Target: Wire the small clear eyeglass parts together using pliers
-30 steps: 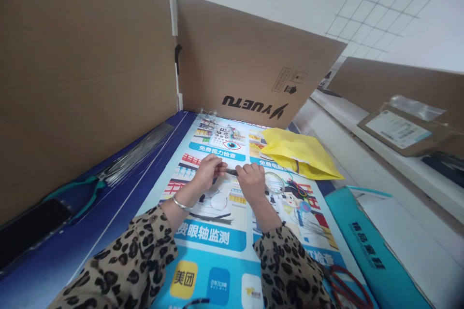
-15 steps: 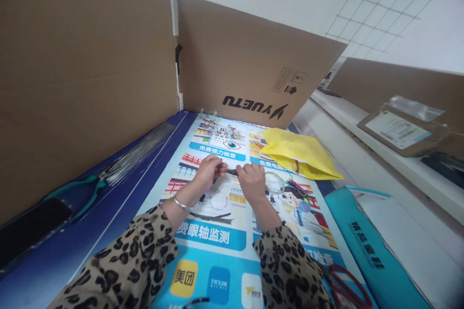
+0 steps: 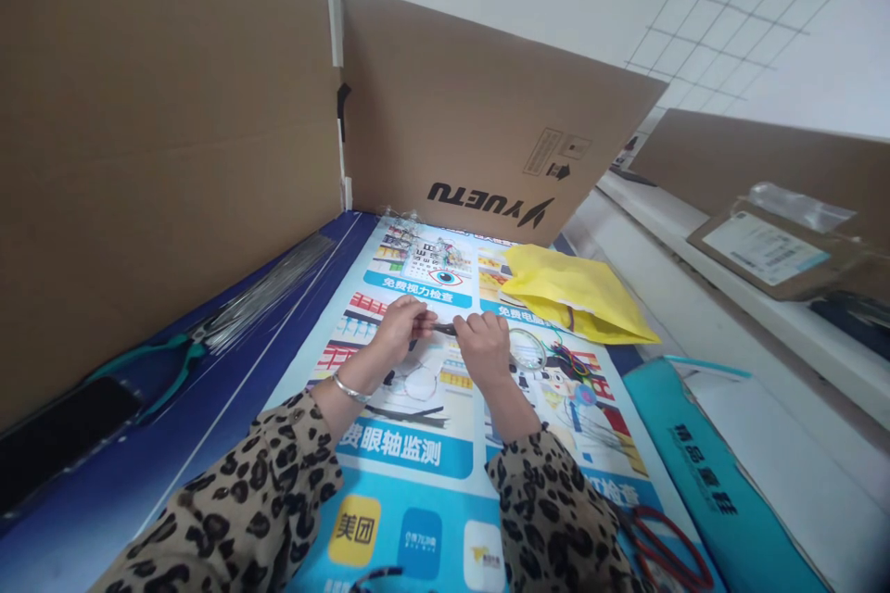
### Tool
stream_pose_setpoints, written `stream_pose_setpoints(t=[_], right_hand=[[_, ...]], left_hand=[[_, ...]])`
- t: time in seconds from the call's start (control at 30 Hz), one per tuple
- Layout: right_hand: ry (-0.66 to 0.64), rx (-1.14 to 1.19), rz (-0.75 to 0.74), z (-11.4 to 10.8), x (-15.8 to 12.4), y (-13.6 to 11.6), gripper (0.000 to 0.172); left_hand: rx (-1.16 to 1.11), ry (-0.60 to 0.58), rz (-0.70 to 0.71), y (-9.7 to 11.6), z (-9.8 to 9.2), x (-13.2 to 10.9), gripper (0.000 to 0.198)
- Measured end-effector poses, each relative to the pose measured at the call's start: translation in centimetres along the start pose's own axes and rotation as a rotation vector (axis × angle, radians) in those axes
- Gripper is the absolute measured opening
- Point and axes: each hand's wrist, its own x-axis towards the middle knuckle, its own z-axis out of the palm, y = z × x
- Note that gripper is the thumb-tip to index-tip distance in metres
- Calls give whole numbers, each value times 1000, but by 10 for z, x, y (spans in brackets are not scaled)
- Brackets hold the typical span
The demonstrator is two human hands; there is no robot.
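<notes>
Over the printed mat, my left hand [image 3: 403,331] and my right hand [image 3: 485,349] each pinch one end of a thin dark strip [image 3: 444,328], which spans the short gap between them. What the strip is made of cannot be made out. Beneath the hands lie several loose black strips [image 3: 410,416]. Just right of my right hand rests a round coil [image 3: 527,349] of pale wire. Thin coloured cords [image 3: 576,361] are tangled beside it. A silver bangle [image 3: 349,388] circles my left wrist.
Left are teal-handled pliers [image 3: 182,369], a bundle of silver wires [image 3: 271,295] and a flat black object [image 3: 66,435]. Right are a yellow bag [image 3: 591,301], a teal box [image 3: 702,454] and red-handled scissors [image 3: 671,548]. Cardboard panels [image 3: 445,111] stand behind and left.
Both hands stay almost in place with the dark strip between them. The view shifts very slightly; nothing else visibly moves.
</notes>
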Motion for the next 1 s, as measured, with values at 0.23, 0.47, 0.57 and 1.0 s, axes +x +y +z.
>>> stream_pose_setpoints(t=[0.23, 0.47, 0.57, 1.0], right_hand=[[8, -17, -16, 0, -2, 0, 18], [21, -8, -14, 1, -2, -1, 19], [9, 3, 1, 1, -3, -1, 20], [19, -39, -3, 3, -3, -1, 18]], left_hand=[[2, 13, -14, -3, -2, 2, 19], [12, 24, -26, 0, 0, 1, 17], [16, 26, -26, 2, 1, 0, 17], [40, 31, -27, 2, 2, 0, 17]])
